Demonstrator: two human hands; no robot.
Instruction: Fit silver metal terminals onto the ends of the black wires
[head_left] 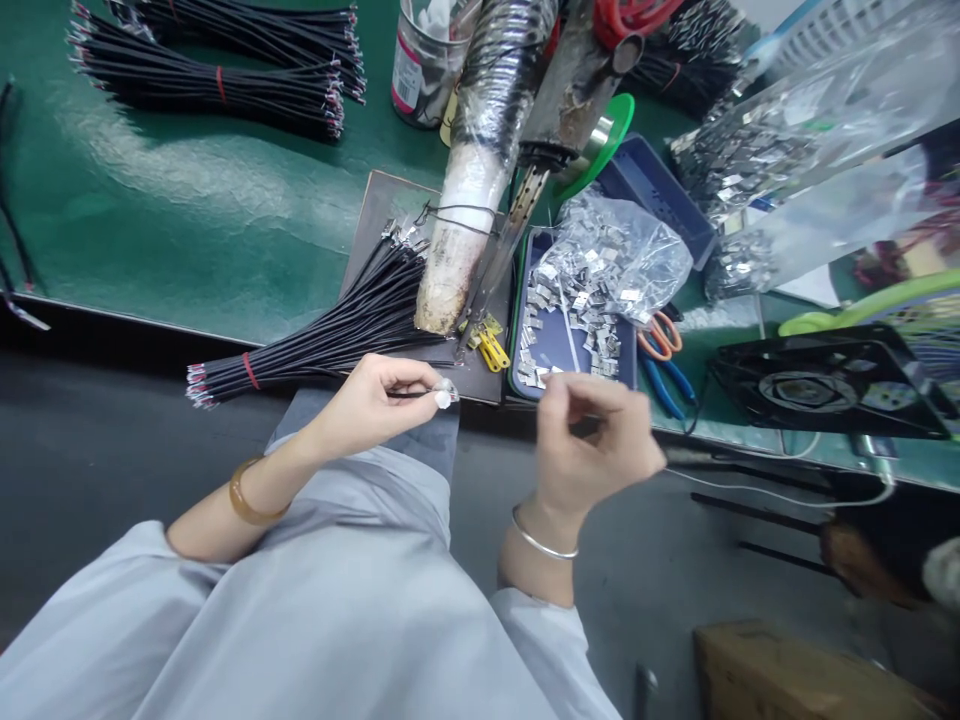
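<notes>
My left hand (382, 397) pinches the end of a thin black cable between thumb and forefinger, whose tips are covered in white. The cable seems to come from a bundle of black cables (330, 340), tied with a red band, which lies across the table edge just beyond. My right hand (592, 435) is closed in a pinch at the near edge of a blue tray (628, 360). Motion blurs its fingers, so whatever they hold is not clear. Small metal connectors (581, 290) fill much of the tray, partly in a clear plastic bag (649, 255).
A soldering iron (529, 195) in a stand and a foil-wrapped duct (469, 190) point down above the cables. A yellow clip (491, 348), orange-and-blue pliers (664, 365) and a black fan (825, 385) are near the edge. More cable bundles (217, 85) lie at far left.
</notes>
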